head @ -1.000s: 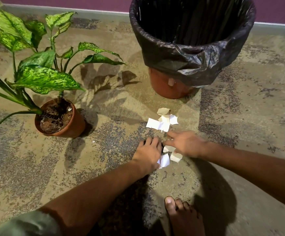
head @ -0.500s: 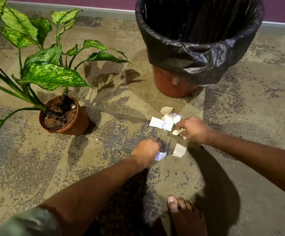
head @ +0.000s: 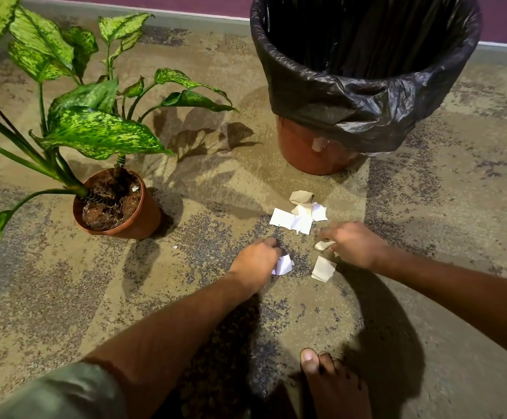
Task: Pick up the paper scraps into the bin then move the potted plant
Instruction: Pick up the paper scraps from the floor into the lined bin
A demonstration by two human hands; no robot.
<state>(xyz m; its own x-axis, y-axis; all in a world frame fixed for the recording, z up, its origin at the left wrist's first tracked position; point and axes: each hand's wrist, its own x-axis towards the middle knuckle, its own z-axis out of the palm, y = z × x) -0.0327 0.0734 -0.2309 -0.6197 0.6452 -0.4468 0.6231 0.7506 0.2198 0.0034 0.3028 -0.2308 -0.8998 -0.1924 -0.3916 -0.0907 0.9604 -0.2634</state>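
Note:
White and beige paper scraps lie on the mottled floor. A small heap of them [head: 299,214] sits in front of the bin [head: 364,77], a brown bin lined with a black bag at the top right. My left hand [head: 258,260] is closed around a white scrap [head: 283,265] low over the floor. My right hand [head: 352,244] pinches a beige scrap [head: 324,244] just right of it. Another beige scrap [head: 323,269] lies loose under my right hand. The potted plant [head: 116,204], with large speckled green leaves in a terracotta pot, stands at the left.
A wall with a grey skirting runs along the top edge behind the bin. My bare foot [head: 334,385] rests on the floor at the bottom centre. A tiny paper fleck [head: 175,247] lies near the pot. Long leaves reach out past the left edge.
My right hand lifted a beige scrap off the floor and hovers near the heap. My left hand closed into a fist around a white scrap. One beige scrap was left uncovered.

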